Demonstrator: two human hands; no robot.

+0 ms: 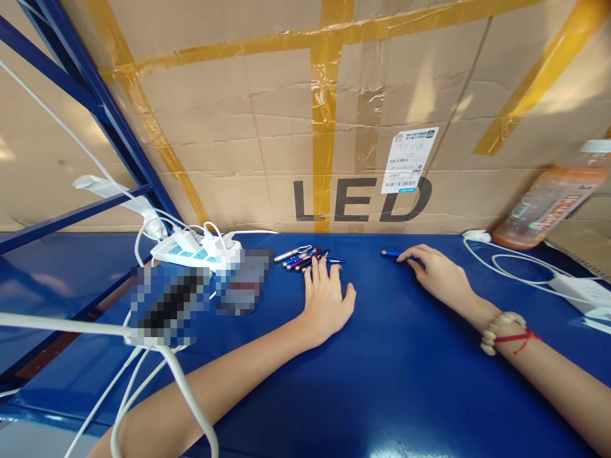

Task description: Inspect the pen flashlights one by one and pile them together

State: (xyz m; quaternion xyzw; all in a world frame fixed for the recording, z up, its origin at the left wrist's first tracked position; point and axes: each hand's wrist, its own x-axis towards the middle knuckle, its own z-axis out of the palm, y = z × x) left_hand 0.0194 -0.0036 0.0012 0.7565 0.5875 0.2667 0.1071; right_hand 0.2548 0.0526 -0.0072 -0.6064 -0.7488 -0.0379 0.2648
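On the blue tabletop (382,356), several slim, shiny pen-like metal tubes (296,259) lie in a loose pile. Most are blue or purple, and a silver one with a small clip lies at the back. My left hand (327,305) rests palm down, fingers spread, its fingertips at the pile's right end and partly hiding it. To the right, apart from the pile, my right hand (436,273) pinches a blue pen-like tube (390,254) between thumb and fingers, low over the table. The tube's far end points left; the rest is hidden by the fingers.
Left of the pile are a dark phone-like slab (243,286), blurred, and a white power strip (191,254) with plugs. White cables (176,369) cross near my left arm. A large cardboard box (267,140) stands behind. A bottle (548,203) and white charger (582,289) are right.
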